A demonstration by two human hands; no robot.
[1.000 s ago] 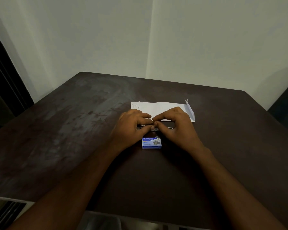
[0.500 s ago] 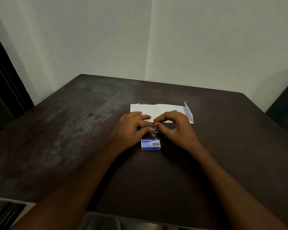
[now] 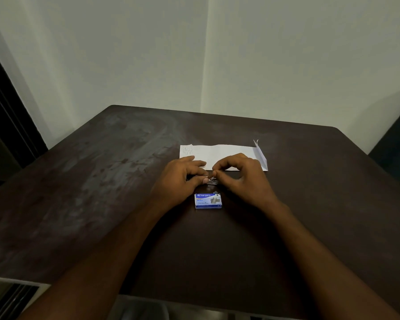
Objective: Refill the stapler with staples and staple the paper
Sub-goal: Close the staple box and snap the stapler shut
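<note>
My left hand (image 3: 179, 180) and my right hand (image 3: 243, 179) meet over a small metal stapler (image 3: 212, 180) on the dark table; only a shiny bit shows between the fingertips. The left hand grips the stapler's body. The right thumb and forefinger pinch at its silver part, where a staple strip may be, too small to tell. A blue staple box (image 3: 208, 200) lies flat just in front of the hands. A folded white paper (image 3: 219, 153) lies behind them, its right end turned up.
The dark brown table (image 3: 102, 192) has worn pale patches on its left half. White walls form a corner behind it. A dark doorway is at the far left, and a dark object stands at the right edge.
Both hands have stayed over the stapler; the right fingers shifted a little left and pinch tighter at its silver part. The view tilted slightly.
</note>
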